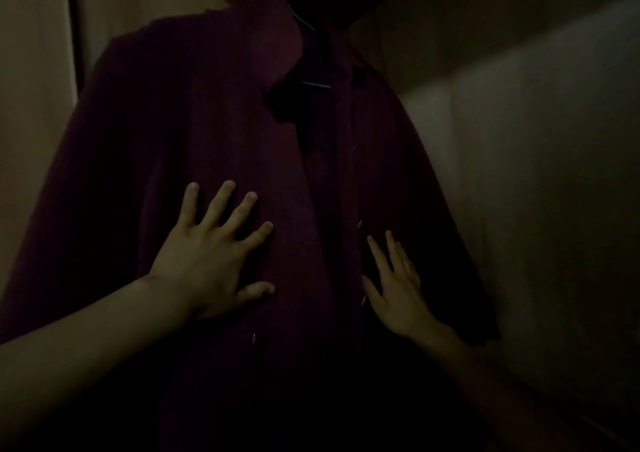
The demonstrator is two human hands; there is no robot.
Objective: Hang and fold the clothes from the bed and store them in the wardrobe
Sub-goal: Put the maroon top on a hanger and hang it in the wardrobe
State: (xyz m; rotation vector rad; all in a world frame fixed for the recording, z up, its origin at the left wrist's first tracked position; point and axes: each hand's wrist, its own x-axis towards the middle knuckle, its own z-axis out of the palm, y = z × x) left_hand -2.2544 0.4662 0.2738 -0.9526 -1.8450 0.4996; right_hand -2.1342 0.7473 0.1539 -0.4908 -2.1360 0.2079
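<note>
I press my left hand [207,261] and right hand [398,292], fingers spread, gripping nothing, on the shirt [194,122], likely smoothing it below its hanger [315,85].

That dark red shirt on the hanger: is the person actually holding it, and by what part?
Nothing is gripped. The left hand lies flat with spread fingers on the shirt front; the right hand rests open beside the button strip.

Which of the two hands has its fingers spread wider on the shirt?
The left hand: its fingers fan wide apart, flat on the dark red shirt. The right hand keeps its fingers closer together.
</note>
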